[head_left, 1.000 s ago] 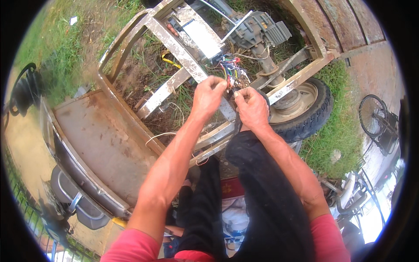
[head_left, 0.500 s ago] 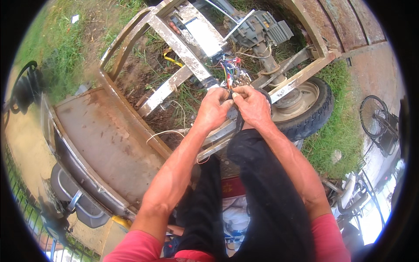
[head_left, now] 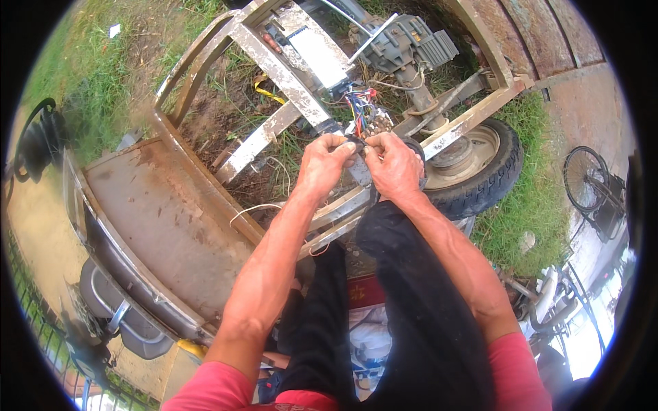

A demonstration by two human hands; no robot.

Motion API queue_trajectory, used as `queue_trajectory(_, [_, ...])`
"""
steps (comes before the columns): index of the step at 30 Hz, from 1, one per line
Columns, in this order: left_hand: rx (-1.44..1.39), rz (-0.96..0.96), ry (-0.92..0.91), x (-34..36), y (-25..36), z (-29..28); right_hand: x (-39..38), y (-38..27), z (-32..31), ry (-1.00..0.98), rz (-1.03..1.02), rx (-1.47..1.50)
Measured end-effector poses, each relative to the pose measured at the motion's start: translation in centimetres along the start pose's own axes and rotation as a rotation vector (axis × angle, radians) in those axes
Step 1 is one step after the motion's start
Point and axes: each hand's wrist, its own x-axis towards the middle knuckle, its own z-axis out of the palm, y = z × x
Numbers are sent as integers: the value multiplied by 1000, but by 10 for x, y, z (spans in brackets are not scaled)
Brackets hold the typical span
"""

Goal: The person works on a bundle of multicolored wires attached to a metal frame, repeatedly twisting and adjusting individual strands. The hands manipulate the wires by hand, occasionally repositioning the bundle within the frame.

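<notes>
My left hand (head_left: 322, 164) and my right hand (head_left: 393, 166) come together over a metal vehicle frame, fingers pinched. Between the fingertips runs a short dark strip (head_left: 356, 143); whether it is tape or a cable end is too small to tell. Right beyond the fingers lies a bundle of coloured wires (head_left: 359, 109) with connectors. The wires lead up to a silver box-shaped controller (head_left: 318, 55) set in the worn white frame (head_left: 264, 58). A grey motor with a finned housing (head_left: 401, 46) sits to the right of the controller.
A black-tyred wheel (head_left: 504, 164) stands right of my hands. Rusty sheet metal (head_left: 164, 219) spreads at left, with a loose white wire (head_left: 257, 207) near it. A red-handled tool (head_left: 272, 42) lies beside the controller. At far right is a bicycle wheel (head_left: 588, 179).
My hands have drawn slightly apart, the left one shifting a little left and turning. More of the dark strip now shows between the fingertips.
</notes>
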Motion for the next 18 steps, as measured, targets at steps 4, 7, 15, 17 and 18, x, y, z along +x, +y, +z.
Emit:
queue_trajectory(4, [6, 20, 76, -1, 13, 8, -1, 3, 0, 16, -54, -34])
queue_trajectory(7, [58, 26, 105, 5, 22, 11, -1, 3, 1, -2, -64, -78])
queue_trajectory(15, [164, 86, 6, 16, 48, 20, -3, -3, -4, -20, 96, -53])
queue_trajectory(17, [23, 10, -46, 17, 49, 13, -2, -6, -6, -30, 133, -33])
queue_trajectory(18, [-41, 0, -64, 18, 42, 9, -2, -6, -6, -37, 123, -45])
